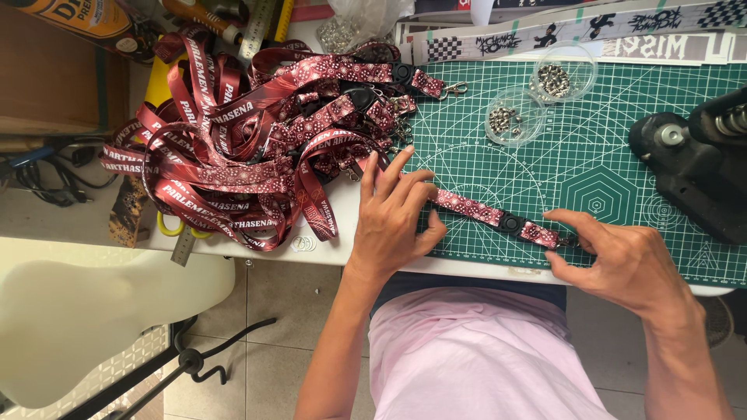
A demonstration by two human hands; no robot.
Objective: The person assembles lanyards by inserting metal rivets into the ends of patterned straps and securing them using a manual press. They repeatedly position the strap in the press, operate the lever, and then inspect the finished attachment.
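A dark red patterned lanyard strap (471,208) with a black buckle (511,223) lies stretched across the green cutting mat (607,140). My left hand (393,214) presses flat on the strap's left part, next to a tangled heap of dark red lanyards (249,148). My right hand (622,257) pinches the strap's right end, where a metal clip is mostly hidden by the fingers.
Two clear round dishes of small metal rivets (513,118) (562,74) sit on the mat's far side. A black press tool (696,163) stands at the right. Black-and-white printed straps (576,31) lie along the back. Yellow scissors (175,225) poke out under the heap.
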